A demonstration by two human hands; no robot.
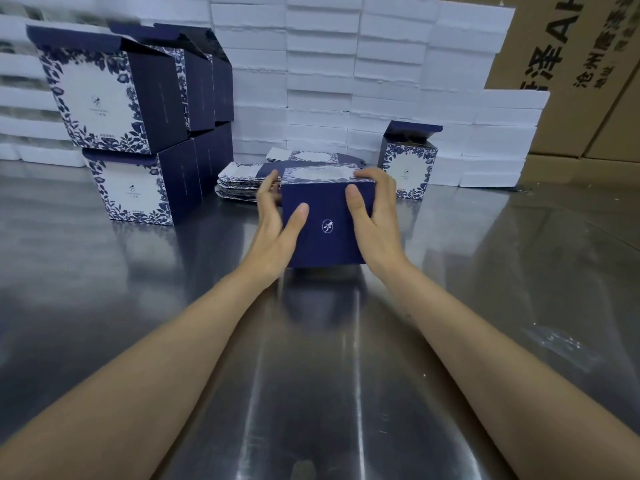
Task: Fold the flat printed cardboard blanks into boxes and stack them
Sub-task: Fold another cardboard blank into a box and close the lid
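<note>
- The box (327,223) sits mid-table, clamped between both hands. Its plain navy panel with the little white logo is tipped up toward the camera, and the white floral panel faces away on the far upper side.
- It's pretty much a cube, so there's no real long axis. The logo reads upright from the person's side.
- The left hand (273,230) grips the left side, thumb laid on the navy panel and fingers wrapped round behind.
- The right hand (377,223) does the same on the right, thumb on the panel and fingers curled over the far top corner.
- Can't tell if the lower edge actually touches the table (104,289) or just hovers over its reflection.
- The table is shiny brushed steel, streaky with glare.
- Right behind the box is a low, fanned pile of flat blanks (242,183).
- Back left there's a stack (131,133) of folded boxes two high, lids flapped open. They're smooth printed card, navy sides with blue-leaf borders.
- A lone box (410,164) stands back right, lid up.
- The back wall is rows of white foam blocks (322,81) with rough edges. Brown cartons (588,98) with black print are on the far right.
</note>
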